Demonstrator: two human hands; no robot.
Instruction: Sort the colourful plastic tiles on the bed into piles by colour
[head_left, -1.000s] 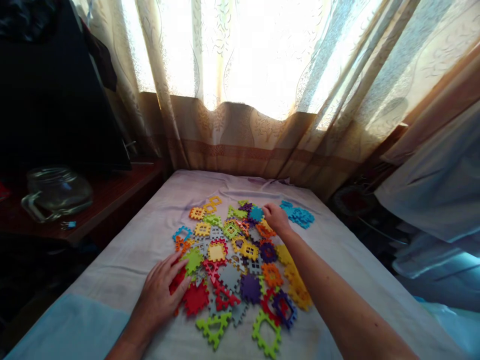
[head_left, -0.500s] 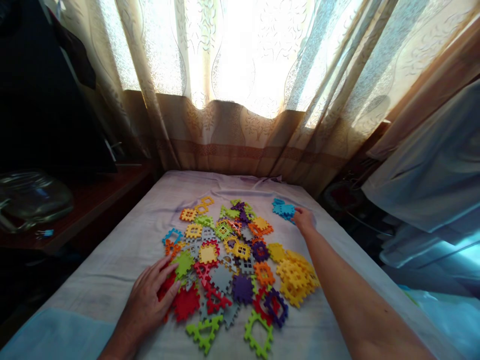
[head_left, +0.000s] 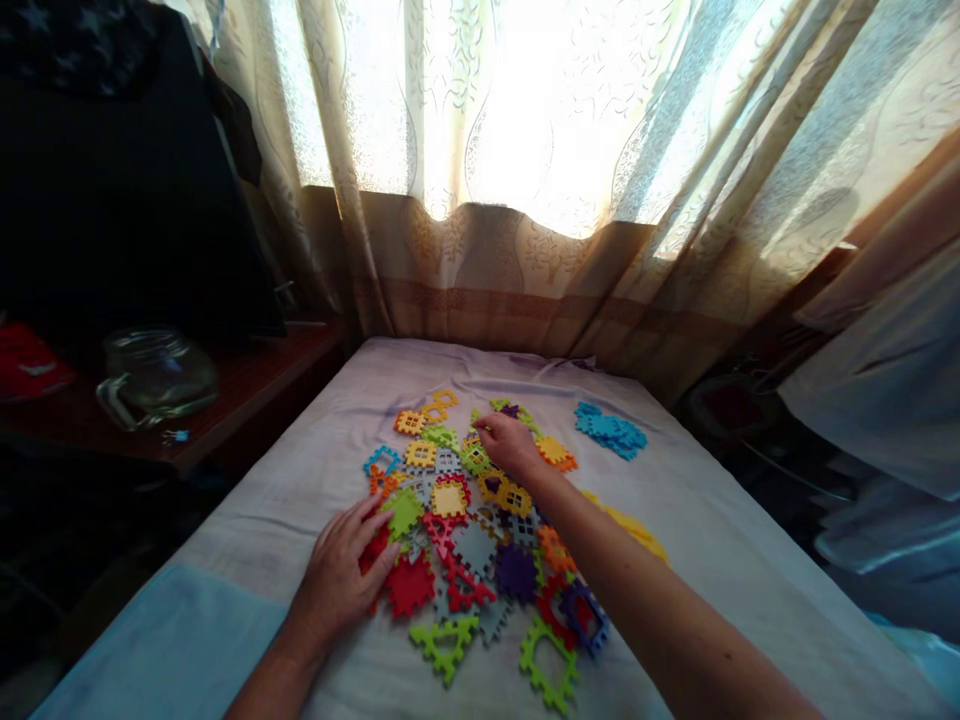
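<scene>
My left hand (head_left: 346,560) lies with its fingers apart at the near left edge of a spread of plastic interlocking tiles. Its fingertips are by a lime green tile (head_left: 403,512) and rest over red tiles, with a flat red tile (head_left: 411,586) to their right. Over the far middle of the spread, my right hand (head_left: 507,445) is curled with its fingertips down among lime green tiles. Whatever is between those fingers is hidden. Several blue tiles (head_left: 611,430) form a separate heap at the far right. My right forearm partly covers a yellow pile (head_left: 637,530).
The tiles lie on a pale bedsheet (head_left: 300,490). To the left, a glass jug (head_left: 157,375) and a small blue clip (head_left: 175,437) stand on a dark wooden surface beside a black screen (head_left: 135,200). A curtain (head_left: 510,260) hangs behind; clothes (head_left: 885,370) hang at right.
My right hand has moved left from the blue heap to the lime green tiles in the middle. The left hand stays on the near left tiles. The view has turned slightly left.
</scene>
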